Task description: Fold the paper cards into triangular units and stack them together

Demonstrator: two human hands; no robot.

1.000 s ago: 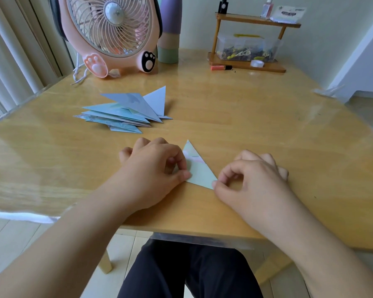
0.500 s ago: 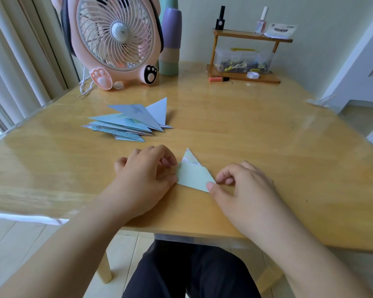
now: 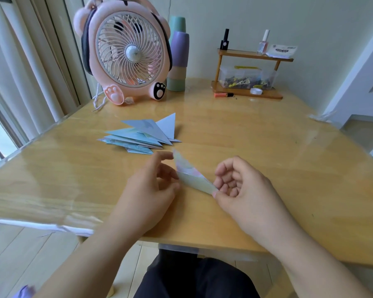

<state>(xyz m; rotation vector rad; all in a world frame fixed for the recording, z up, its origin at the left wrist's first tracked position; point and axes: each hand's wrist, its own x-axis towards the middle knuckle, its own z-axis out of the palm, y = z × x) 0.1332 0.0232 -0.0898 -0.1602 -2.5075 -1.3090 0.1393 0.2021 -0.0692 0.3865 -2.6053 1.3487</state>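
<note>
Lifted off the worktop (image 3: 267,147), the folded card (image 3: 192,175) is pinched by right hand (image 3: 241,190); left hand (image 3: 151,190) touches loosely; the stack (image 3: 142,136) lies upper-left.

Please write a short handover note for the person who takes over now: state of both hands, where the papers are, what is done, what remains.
Right hand: pinches the near corner of the folded card.
Left hand: fingers loosely curled, index tip touching the card's far tip; a firm grip is not clear.
Card: lifted on edge above the table.
Done: a pile of folded triangles lies behind the hands.
Left: finish this unit, then add it to the pile.
</note>
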